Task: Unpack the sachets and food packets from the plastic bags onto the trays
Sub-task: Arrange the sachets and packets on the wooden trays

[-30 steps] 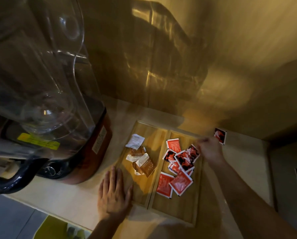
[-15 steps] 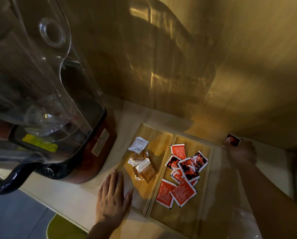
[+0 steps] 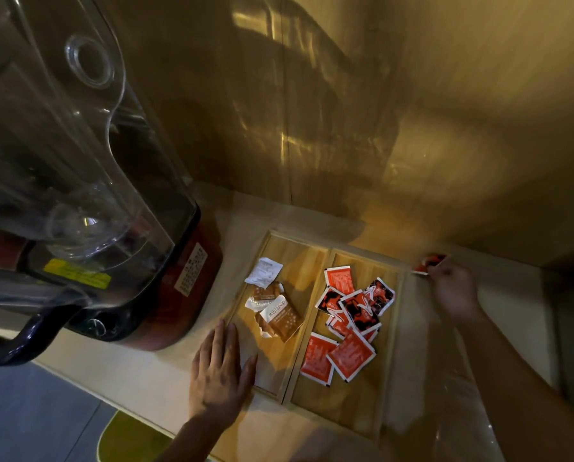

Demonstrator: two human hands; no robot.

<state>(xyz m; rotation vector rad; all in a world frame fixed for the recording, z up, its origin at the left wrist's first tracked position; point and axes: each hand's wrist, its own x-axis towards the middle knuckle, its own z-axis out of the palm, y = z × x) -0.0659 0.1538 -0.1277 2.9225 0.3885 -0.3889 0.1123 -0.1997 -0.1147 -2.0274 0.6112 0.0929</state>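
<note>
From the head camera: the right hand point(image 3: 454, 290) has swung off the pale wooden two-compartment tray point(image 3: 390, 331) to the counter beyond its right rim, fingers now pinched on a stray glossy red-and-black sachet point(image 3: 432, 261) (likely headed back to the tray). The left hand point(image 3: 220, 368) stays flat and spread, bracing the tray's near-left edge. Flat crinkly red foil sachets point(image 3: 349, 328) heap in the right compartment, brown paper packets point(image 3: 274, 308) in the left.

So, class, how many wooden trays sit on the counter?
2: the left tray, holding brown packets, touched by the left hand; the right tray beside it, holding red sachets.
</note>
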